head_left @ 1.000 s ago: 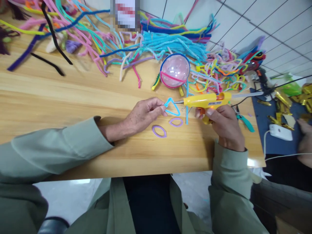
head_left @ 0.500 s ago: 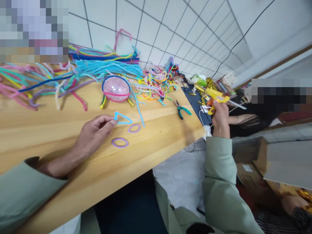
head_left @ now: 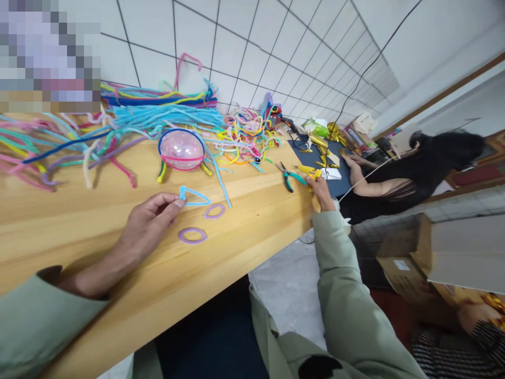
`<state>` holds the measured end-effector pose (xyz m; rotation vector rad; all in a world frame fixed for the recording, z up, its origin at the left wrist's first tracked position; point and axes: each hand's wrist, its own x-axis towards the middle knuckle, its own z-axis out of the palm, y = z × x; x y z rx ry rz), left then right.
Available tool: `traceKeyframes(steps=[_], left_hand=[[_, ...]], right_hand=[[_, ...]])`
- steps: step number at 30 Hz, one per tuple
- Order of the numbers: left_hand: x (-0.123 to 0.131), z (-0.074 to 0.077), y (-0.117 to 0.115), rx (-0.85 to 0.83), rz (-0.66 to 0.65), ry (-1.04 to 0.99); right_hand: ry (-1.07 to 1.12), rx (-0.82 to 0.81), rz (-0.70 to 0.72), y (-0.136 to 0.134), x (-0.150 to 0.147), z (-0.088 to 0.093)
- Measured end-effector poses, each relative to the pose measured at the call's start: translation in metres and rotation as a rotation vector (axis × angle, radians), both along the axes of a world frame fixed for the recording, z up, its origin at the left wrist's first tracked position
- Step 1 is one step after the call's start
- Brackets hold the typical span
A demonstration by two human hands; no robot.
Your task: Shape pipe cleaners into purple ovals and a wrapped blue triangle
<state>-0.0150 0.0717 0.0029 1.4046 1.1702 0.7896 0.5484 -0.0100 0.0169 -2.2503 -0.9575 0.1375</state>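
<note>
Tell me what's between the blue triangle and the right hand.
In the head view, light-blue pipe cleaner strands, then teal-handled pliers near the right hand.

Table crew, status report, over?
Left hand pinching light-blue fuzzy triangle. Right hand gripping yellow plastic glue gun. Teal-handled pliers close beside it; purple loops near triangle.
</note>
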Motion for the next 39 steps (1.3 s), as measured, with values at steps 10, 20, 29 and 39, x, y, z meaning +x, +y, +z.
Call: traceKeyframes(steps=[10, 20, 29, 39], left_hand=[[0.000, 0.004, -0.004, 0.025, -0.006, -0.093], [0.004, 0.002, -0.003, 0.035, 0.051, -0.215], [0.004, -0.003, -0.001, 0.058, 0.048, -0.301], [0.007, -0.003, 0.000, 0.026, 0.027, -0.347]], right_hand=[[-0.178, 0.282, -0.050, -0.040, -0.077, -0.003], [-0.009, -0.033, 0.804, 0.000, -0.254, 0.010], [-0.233, -0.216, 0.664, 0.039, -0.296, 0.015], [-0.322, -0.479, 0.612, 0.070, -0.301, 0.016]])
